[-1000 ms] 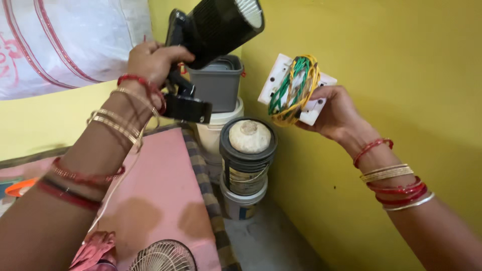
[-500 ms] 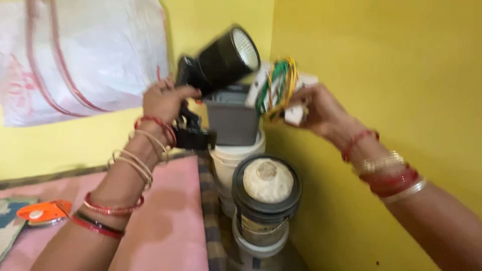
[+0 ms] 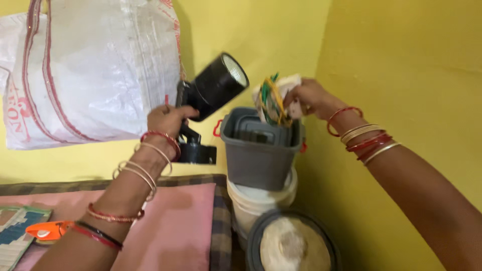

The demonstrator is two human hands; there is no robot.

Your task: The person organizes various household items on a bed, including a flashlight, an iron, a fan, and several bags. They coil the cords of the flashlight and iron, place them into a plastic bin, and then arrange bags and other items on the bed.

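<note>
Head view, the only one. Corner of a yellow-walled room.

Left hand [image 3: 168, 119] closed around the handle of a black spotlight-type lamp [image 3: 213, 88], lens tilted up and to the right, its black base block [image 3: 197, 150] hanging below the wrist. The lamp is held in the air, in front of the white woven sack [image 3: 95, 70] that hangs on the wall.

Right hand [image 3: 306, 98] closed on a white switch plate with a coil of green and yellow wire [image 3: 273, 100]. The bundle sits directly above the open top of the grey bin [image 3: 258, 160], wire loops just at rim height; whether they touch the rim I cannot tell.

Judgement on handling: the coil is loose, so it wants lowering straight down with the loops gathered, kept off the bin's red latch [image 3: 217, 128] and away from the lamp head close on the left.

Containers: the grey bin holds what looks like a grey lid or tray lying inside; nothing else made out. It stands on a white bucket [image 3: 253, 203], contents hidden. Nearer the camera, a dark-rimmed round tub [image 3: 291, 246], open, filled with a pale powdery or doughy mass.

Lower left: a pink cloth over a checked bed cover [image 3: 175, 231], an orange clip-like object [image 3: 47, 230] near the left forearm.
</note>
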